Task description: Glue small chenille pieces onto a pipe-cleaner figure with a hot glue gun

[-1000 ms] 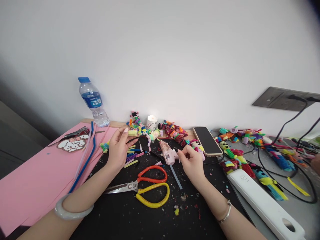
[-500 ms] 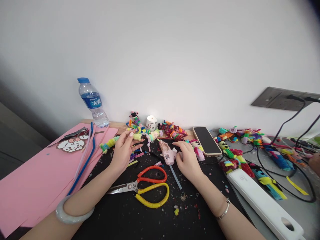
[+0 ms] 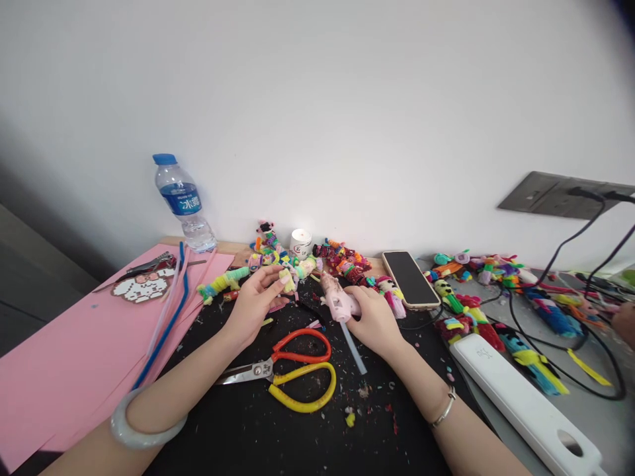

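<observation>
My left hand (image 3: 255,305) pinches a small pale yellow pipe-cleaner coil (image 3: 286,279) at its fingertips, above the black mat (image 3: 278,423). My right hand (image 3: 376,319) is wrapped around a pink hot glue gun (image 3: 337,299), its nozzle tilted up toward the coil and a clear glue stick (image 3: 355,348) trailing out behind. The two hands sit close together, with short coloured pipe-cleaner pieces (image 3: 270,304) under the left hand.
Scissors with an orange and a yellow handle (image 3: 290,370) lie in front of the hands. Pink paper (image 3: 59,357) with long pipe cleaners (image 3: 166,324) lies left, near a water bottle (image 3: 182,201). A candle (image 3: 300,242), phone (image 3: 411,279), pipe-cleaner figures (image 3: 461,311), white power strip (image 3: 526,403) and cables fill the right.
My right hand went from touching the glue gun to gripping it and lifting its nozzle. My left hand brought the yellow coil rightward toward the nozzle.
</observation>
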